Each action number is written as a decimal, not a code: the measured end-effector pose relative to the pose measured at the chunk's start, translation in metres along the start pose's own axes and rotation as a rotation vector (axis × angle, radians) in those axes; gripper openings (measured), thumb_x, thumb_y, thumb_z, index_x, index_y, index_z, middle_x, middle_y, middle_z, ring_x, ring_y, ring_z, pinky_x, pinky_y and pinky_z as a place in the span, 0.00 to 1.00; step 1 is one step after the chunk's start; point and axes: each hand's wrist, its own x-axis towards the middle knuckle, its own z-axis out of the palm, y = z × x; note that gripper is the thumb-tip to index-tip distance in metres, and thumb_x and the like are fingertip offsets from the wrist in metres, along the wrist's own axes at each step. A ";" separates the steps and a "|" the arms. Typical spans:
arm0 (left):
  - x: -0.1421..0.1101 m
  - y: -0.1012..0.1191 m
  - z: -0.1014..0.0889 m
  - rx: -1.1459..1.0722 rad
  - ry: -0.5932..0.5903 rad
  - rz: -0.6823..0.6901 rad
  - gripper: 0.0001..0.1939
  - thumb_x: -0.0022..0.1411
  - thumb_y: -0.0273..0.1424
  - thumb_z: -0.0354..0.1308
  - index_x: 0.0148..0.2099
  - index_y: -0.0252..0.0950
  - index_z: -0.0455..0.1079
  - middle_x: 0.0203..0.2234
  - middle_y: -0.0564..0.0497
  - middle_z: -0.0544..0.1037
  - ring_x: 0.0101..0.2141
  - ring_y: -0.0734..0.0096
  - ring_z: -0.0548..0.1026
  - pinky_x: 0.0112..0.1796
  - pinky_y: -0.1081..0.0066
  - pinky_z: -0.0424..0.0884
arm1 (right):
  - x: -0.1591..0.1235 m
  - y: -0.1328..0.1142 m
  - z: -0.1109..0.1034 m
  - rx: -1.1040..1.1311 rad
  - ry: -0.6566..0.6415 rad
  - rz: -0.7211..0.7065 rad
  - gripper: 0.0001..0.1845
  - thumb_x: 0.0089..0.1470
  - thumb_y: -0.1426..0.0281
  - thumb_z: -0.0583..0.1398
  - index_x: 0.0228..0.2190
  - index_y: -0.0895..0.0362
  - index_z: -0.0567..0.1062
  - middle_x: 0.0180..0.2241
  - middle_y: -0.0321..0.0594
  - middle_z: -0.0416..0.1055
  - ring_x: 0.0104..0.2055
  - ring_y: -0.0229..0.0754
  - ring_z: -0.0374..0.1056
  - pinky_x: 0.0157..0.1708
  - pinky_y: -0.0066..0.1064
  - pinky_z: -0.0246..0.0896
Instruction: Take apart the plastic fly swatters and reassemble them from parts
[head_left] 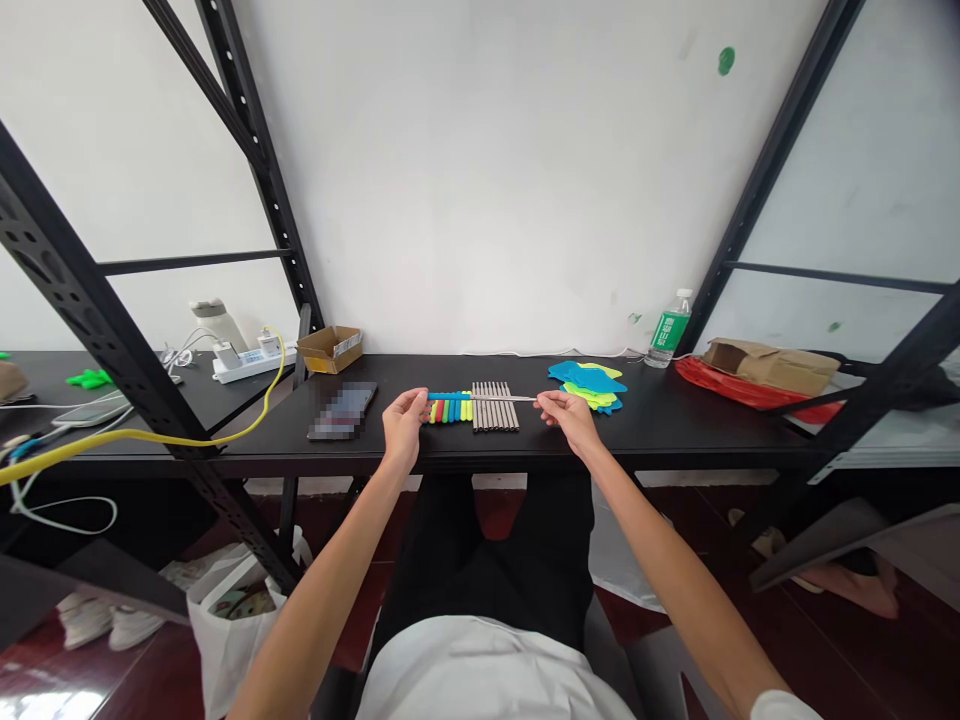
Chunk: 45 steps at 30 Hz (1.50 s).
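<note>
Head view: left hand (405, 428) and right hand (570, 418) pinch one blue-ended rod (484, 397); open carton (331, 351) stands leftward, contents unclear.

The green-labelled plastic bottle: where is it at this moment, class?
In the head view, the bottle stands toward the right at the black table's rear, between the blue and yellow-green pieces and the red plastic bag.

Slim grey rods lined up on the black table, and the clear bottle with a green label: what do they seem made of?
The slim grey rods look like satin metal, from their soft grey sheen, though coated plastic is possible. The clear bottle seems smooth plastic, being see-through with a white cap.
</note>
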 end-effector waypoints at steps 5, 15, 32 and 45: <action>-0.001 0.001 0.000 0.013 -0.037 -0.016 0.23 0.43 0.43 0.73 0.37 0.33 0.78 0.27 0.49 0.76 0.26 0.74 0.71 0.28 0.72 0.66 | -0.001 0.000 0.001 -0.013 0.013 -0.006 0.21 0.46 0.51 0.68 0.30 0.57 0.80 0.29 0.43 0.78 0.26 0.38 0.67 0.23 0.29 0.61; 0.000 -0.001 -0.001 0.010 -0.027 -0.011 0.23 0.44 0.44 0.73 0.38 0.32 0.78 0.28 0.49 0.77 0.28 0.73 0.72 0.29 0.73 0.66 | -0.002 -0.003 0.001 0.005 -0.037 -0.003 0.21 0.49 0.51 0.67 0.35 0.56 0.80 0.29 0.42 0.78 0.26 0.37 0.67 0.23 0.27 0.60; 0.002 -0.003 -0.002 0.018 0.001 0.010 0.23 0.45 0.44 0.73 0.38 0.32 0.78 0.28 0.49 0.77 0.27 0.74 0.72 0.28 0.73 0.67 | -0.003 -0.003 0.001 0.002 -0.067 -0.014 0.18 0.46 0.56 0.69 0.33 0.57 0.79 0.31 0.42 0.78 0.26 0.37 0.67 0.24 0.28 0.60; 0.000 -0.002 -0.002 0.012 -0.030 -0.007 0.23 0.45 0.43 0.73 0.38 0.33 0.78 0.27 0.50 0.76 0.26 0.75 0.71 0.28 0.73 0.66 | -0.004 -0.004 0.003 -0.057 -0.097 -0.021 0.22 0.51 0.50 0.65 0.25 0.57 0.77 0.26 0.41 0.74 0.26 0.37 0.66 0.24 0.28 0.60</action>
